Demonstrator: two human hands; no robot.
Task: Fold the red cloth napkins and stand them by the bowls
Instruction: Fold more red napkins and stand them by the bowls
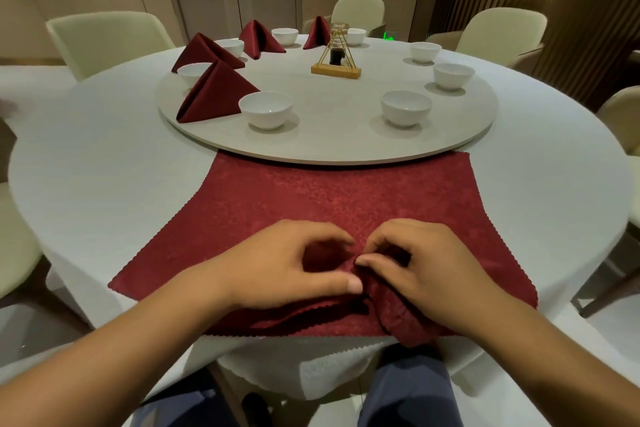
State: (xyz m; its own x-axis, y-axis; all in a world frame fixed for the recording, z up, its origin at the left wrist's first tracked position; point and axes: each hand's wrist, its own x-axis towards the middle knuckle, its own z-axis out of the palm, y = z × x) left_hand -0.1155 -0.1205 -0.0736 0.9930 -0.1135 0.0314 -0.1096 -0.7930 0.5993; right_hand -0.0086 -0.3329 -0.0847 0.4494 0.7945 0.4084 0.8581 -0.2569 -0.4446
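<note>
A red cloth napkin [346, 198] lies spread flat on the white table in front of me, its far edge touching the turntable [332, 146]. My left hand [287, 270] and my right hand [426, 267] meet at its near middle, both pinching bunched folds of the cloth. Several folded red napkins stand on the turntable's left and far side, the nearest folded napkin [214, 94] beside a white bowl [266, 109]. More white bowls, such as the right bowl [406, 107], stand without napkins on the right.
A wooden condiment stand [336, 61] with a dark bottle sits mid-turntable. Cream chairs ring the round white table [104, 163]; one chair [104, 42] is at far left, others far and right. My knees show under the table's near edge.
</note>
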